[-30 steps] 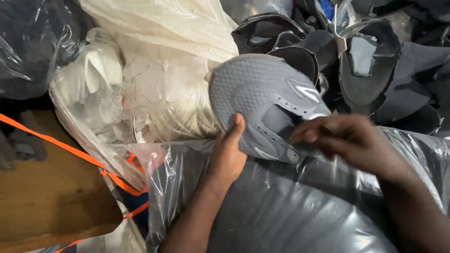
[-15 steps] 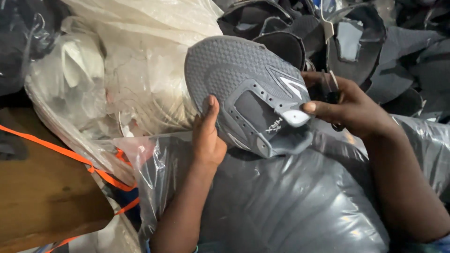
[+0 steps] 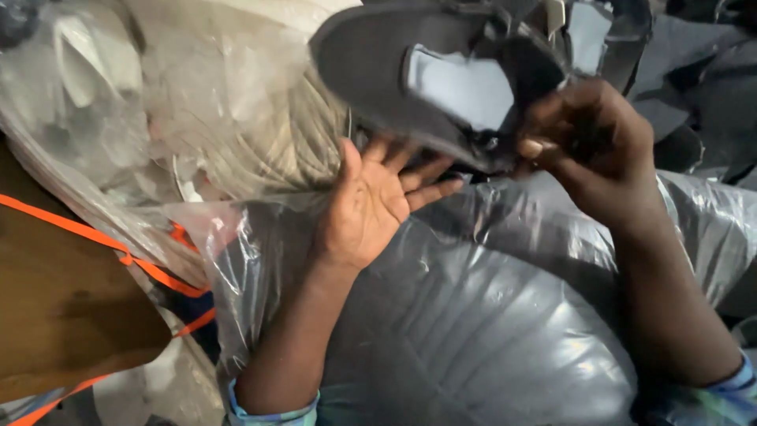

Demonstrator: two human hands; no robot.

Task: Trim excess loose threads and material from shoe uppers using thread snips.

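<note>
Dim, soft indoor light (glare on plastic), with motion blur up top.

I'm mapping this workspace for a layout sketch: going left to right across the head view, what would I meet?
Wooden board → orange strap → clear bag of pale pieces → left hand → grey shoe upper → right hand

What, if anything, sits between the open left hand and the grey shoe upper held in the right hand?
Nothing visible. The left hand is open, palm up, its fingertips right under the grey shoe upper, which the right hand pinches at its edge. Whether the fingertips touch it cannot be told.
</note>
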